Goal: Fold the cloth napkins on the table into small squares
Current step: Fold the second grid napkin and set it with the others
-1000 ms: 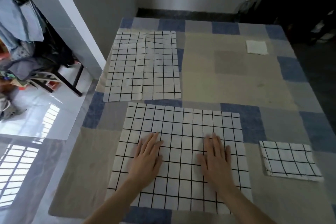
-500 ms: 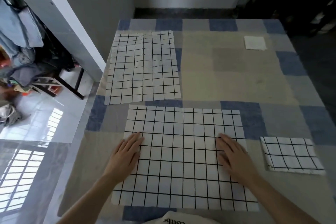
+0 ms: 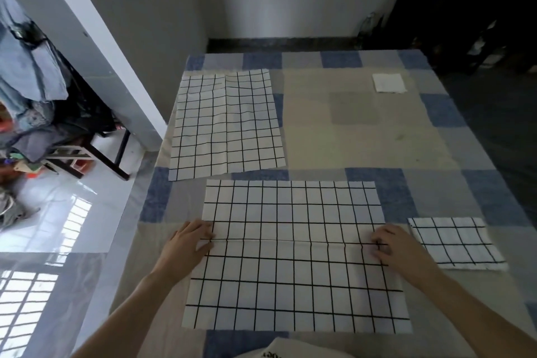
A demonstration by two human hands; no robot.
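Observation:
A white napkin with a black grid (image 3: pixel 293 270) lies spread flat on the table in front of me. A faint crease runs across its middle between my hands. My left hand (image 3: pixel 186 244) sits at the napkin's left edge, fingers curled and pinching the cloth at mid-height. My right hand (image 3: pixel 401 253) does the same at the right edge. A second unfolded grid napkin (image 3: pixel 226 125) lies flat at the far left. To the right of my right hand rests a folded grid napkin (image 3: pixel 456 241).
A small plain white folded square (image 3: pixel 389 83) lies at the far right. The table wears a blue, grey and beige patchwork cloth (image 3: pixel 363 136). A chair piled with clothes (image 3: pixel 43 125) stands on the floor to the left, beyond a white pillar (image 3: pixel 96 46).
My hands slid apart from the middle of the near napkin to its left and right edges, and their fingers curled onto the cloth. A light crease now shows between them.

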